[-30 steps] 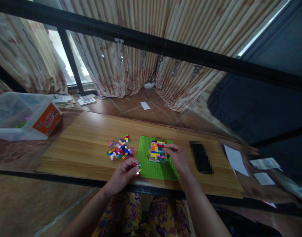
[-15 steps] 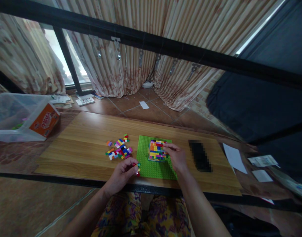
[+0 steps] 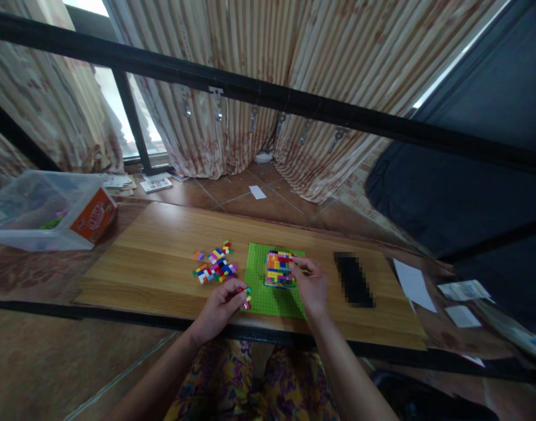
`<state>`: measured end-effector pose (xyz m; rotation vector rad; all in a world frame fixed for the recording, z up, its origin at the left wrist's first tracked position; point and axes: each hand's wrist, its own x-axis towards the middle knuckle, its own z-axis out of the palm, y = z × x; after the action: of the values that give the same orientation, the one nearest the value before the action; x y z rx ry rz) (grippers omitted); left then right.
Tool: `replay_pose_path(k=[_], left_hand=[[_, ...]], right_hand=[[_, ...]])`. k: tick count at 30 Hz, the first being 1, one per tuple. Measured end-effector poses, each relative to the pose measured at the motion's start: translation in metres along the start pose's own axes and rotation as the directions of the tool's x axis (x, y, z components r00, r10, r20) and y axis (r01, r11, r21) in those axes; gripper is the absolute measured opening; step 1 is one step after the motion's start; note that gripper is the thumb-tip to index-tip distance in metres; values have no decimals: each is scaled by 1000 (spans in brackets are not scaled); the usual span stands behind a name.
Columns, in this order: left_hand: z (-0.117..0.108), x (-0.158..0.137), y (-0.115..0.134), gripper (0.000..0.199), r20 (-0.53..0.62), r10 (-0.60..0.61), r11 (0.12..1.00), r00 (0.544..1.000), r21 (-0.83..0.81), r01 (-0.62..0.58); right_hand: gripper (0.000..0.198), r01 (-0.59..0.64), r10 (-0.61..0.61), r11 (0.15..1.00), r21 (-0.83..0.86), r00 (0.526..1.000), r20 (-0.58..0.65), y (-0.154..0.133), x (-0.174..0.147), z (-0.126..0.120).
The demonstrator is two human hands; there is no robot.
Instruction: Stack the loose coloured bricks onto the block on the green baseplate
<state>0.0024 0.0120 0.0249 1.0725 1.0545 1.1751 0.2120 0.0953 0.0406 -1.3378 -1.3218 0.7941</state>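
A squarish block of many-coloured toy bricks stands on a green studded baseplate. At the block's upper right edge, the thumb and bent fingers of my right hand close against its bricks; whether a loose brick is between them is hidden. My left hand pinches a small cluster of joined toy bricks, red, yellow and green, over the baseplate's left front edge. Just beyond that hand lies a pile of loose toy bricks on the wooden tabletop.
A black pixelated slab lies right of the baseplate on the wooden table. A clear plastic bin with an orange label stands at the far left. White papers lie at the right. A dark bar with hooks crosses ahead.
The camera view has shifted slightly. My right hand's fingers have moved a little down along the block's right edge. My left hand keeps its cluster in about the same place.
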Motion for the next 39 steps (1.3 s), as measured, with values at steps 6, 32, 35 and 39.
replay_pose_path(k=[6,32,35,39], left_hand=[[1,-1,-2,25,7,-5,999,1000,-54,6],[1,-4,3,32,62,-35,995,997,-87,41],[0,-3,1,31,69,-36,994,997,-99,43],[0,-2,0,27,65,-28,990,997,-139,37]], right_hand=[[21,-20,18,1000,13,988,155,-24,-49,14],[23,-340,280,935,104,885,371,-19,-81,43],[22,-359,282,924,131,872,400,-19,-81,41],[17,-274,216,954,120,908,359,-24,-76,31]])
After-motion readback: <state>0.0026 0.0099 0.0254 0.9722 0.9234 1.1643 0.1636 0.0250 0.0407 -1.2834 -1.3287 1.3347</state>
